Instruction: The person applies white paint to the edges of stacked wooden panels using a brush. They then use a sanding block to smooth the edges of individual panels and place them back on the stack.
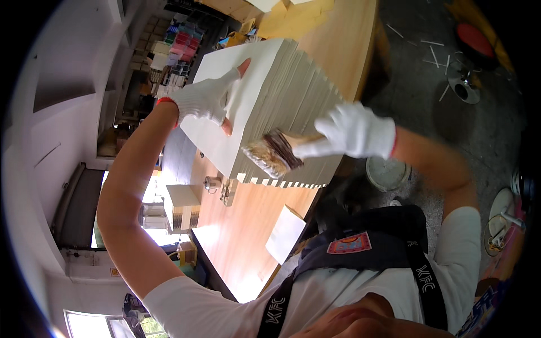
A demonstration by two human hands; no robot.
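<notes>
- Stack (228, 147) of white boards or thick sheets: one, standing on the wooden worktop (248, 225) close to its near long edge; its layers are too many to count.
- Left hand (208, 101), gloved: spread wide and flat on the stack's upper face, thumb and one finger showing bare tips; the placing probably steadies the layers.
- Right hand (355, 132), gloved: closed about the handle of one broad brush (274, 153), a finger stretched along it, probably to guide the bristles. These face the layered side of the stack; whether they touch cannot be told.
- Loose white sheet (285, 234): one, lying apart from the stack near the worktop's near edge.
- Metal cup (212, 183): one, beside the stack toward the worktop's far edge, perhaps set there to leave the near edge free for the arms. One small object (228, 192) sits just beside it, its kind unclear.
- Round bucket (387, 173): one, on the floor beyond the near edge.
</notes>
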